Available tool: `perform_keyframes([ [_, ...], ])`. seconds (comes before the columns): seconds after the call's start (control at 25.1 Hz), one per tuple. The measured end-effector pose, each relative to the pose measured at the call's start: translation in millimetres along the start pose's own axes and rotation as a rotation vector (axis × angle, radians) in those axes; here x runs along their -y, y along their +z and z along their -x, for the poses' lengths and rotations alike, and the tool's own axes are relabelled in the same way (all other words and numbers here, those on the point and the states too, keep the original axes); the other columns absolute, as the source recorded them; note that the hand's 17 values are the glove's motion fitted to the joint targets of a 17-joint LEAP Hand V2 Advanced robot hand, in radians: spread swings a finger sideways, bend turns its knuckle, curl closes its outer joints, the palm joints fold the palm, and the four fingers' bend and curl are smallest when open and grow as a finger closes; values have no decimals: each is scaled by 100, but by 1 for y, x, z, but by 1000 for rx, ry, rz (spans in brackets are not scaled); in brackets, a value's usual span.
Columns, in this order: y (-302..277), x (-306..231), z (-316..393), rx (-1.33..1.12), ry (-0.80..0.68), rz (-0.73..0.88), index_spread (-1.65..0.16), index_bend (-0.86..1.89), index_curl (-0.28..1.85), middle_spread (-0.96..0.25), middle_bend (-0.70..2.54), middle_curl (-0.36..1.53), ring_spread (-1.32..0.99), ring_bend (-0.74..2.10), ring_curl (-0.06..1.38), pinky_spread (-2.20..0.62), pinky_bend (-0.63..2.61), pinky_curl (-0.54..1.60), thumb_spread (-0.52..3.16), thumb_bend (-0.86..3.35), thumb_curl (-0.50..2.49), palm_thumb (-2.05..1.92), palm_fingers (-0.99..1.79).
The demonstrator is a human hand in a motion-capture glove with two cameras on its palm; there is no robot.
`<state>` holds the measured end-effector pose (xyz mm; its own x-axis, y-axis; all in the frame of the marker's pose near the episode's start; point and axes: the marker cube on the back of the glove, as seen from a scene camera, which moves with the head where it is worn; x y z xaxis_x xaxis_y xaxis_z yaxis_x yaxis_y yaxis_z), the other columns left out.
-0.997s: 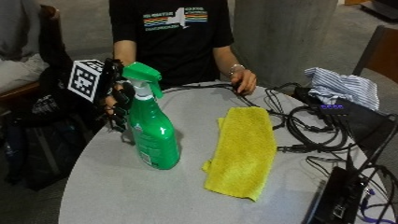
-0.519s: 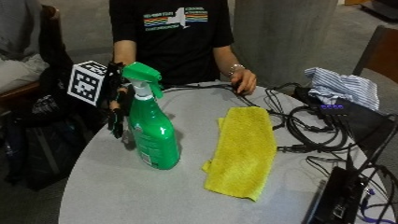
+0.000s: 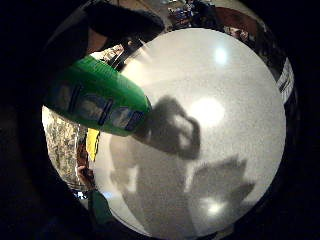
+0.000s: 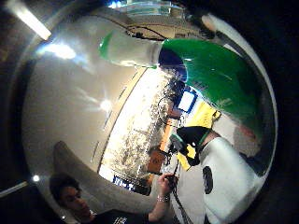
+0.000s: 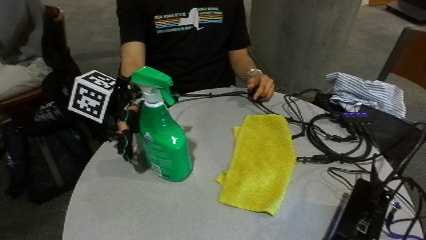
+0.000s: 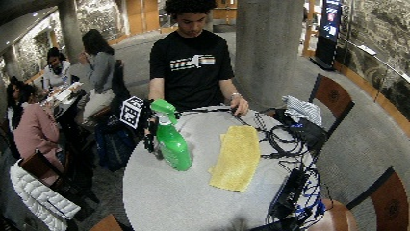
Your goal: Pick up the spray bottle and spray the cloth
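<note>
A green spray bottle (image 5: 166, 145) (image 6: 173, 144) stands upright on the round grey table (image 5: 133, 210), near its left edge. My gloved right hand (image 5: 125, 127) (image 6: 150, 130) hangs just left of the bottle at the height of its neck, fingers pointing down and relaxed, gripping nothing. Whether it touches the bottle I cannot tell. The bottle's body (image 3: 95, 100) (image 4: 210, 74) looms close in both palm views. A yellow cloth (image 5: 259, 160) (image 6: 237, 154) lies flat to the right of the bottle, a short gap away.
The bare left hand (image 5: 261, 87) rests at the table's far edge on black cables (image 5: 333, 140), which spread over the right side. A striped cloth (image 5: 366, 92) and black devices (image 5: 363, 215) sit at the right. A dark bag (image 5: 40, 150) stands left of the table.
My right hand has sunk a little lower beside the bottle. Bottle and cloth have not moved.
</note>
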<state>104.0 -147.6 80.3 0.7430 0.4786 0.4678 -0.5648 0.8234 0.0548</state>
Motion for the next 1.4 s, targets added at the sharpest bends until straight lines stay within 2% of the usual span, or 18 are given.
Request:
perform_keyframes([
  [0.28,18,15,-1,1,10,17,-37,7,18,11,20,39,12,34,33,33,71,38,87,-5,39,70,22],
  [1.08,56,48,2,106,-42,24,-37,12,17,10,19,37,13,36,31,34,78,38,82,-3,37,73,27],
  [1.28,58,53,3,150,-23,25,-31,35,26,6,21,37,11,33,29,33,63,32,80,1,39,82,59],
  [1.4,58,53,4,159,-17,24,-29,23,25,3,27,39,5,48,32,28,56,30,79,3,42,90,84],
])
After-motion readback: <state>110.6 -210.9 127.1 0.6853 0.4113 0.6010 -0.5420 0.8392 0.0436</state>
